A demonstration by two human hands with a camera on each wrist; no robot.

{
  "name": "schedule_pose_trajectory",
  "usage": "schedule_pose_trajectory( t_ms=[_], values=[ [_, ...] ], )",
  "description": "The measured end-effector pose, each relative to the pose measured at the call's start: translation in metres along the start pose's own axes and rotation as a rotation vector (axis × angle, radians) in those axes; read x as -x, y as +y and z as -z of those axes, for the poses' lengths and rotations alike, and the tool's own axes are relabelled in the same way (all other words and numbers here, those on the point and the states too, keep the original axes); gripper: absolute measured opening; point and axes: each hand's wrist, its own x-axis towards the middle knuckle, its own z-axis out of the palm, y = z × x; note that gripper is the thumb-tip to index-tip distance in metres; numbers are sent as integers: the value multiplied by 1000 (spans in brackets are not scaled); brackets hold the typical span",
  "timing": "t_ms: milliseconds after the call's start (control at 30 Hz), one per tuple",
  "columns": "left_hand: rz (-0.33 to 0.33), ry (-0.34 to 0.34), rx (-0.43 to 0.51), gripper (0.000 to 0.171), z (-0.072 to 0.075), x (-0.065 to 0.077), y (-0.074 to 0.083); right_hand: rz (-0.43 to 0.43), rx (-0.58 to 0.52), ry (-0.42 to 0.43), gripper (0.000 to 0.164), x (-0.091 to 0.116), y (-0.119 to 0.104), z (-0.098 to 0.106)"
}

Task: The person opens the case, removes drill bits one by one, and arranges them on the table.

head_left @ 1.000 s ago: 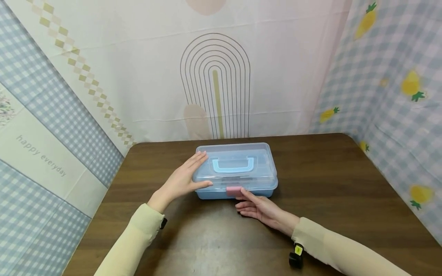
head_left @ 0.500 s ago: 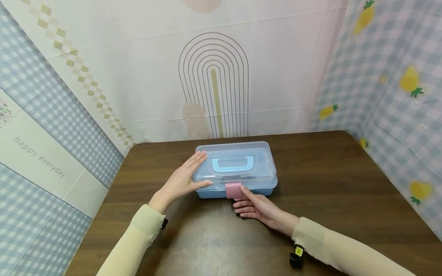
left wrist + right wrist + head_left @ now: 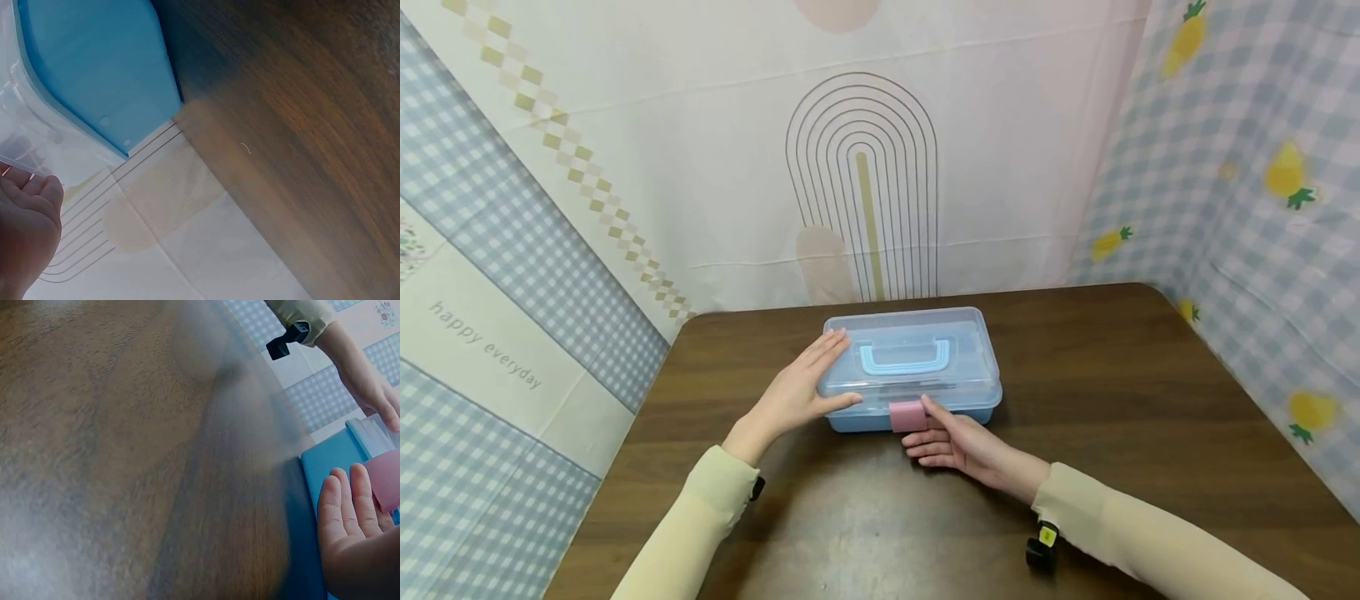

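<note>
A blue plastic storage box [image 3: 857, 422] with a clear lid stands near the middle of the table, lid down. On top of the lid lies a light blue handle [image 3: 904, 369]; a pink latch [image 3: 907, 416] hangs at the front. My left hand [image 3: 793, 392] rests on the lid's left end, fingers and thumb spread. At the latch's right edge is the thumb of my right hand [image 3: 966, 446]. Its other fingers extend in front of the box, fairly straight in the right wrist view beside the pink latch [image 3: 384, 478]. Exact finger contact with the latch is partly hidden.
The brown wooden table [image 3: 1090, 375] stretches around the box on all sides. Behind it hangs a pale cloth [image 3: 730, 192] with line arches. Checked cloths [image 3: 1262, 250] line both sides. Each sleeved wrist carries a small black camera [image 3: 1041, 546].
The pink latch tipped outward and looked larger half a second ago, and has since moved slightly. My right thumb has shifted up to its top corner. The left hand stays in place.
</note>
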Motion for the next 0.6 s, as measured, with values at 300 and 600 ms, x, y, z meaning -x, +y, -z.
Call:
schedule_pose_trajectory(
  t_ms=[300,600],
  values=[
    [22,-19,7,93,1,-1,1,0,-118,-40,69,3,-4,4],
    [24,-11,13,93,0,0,1,46,-138,-199,48,6,-3,8]
  ],
)
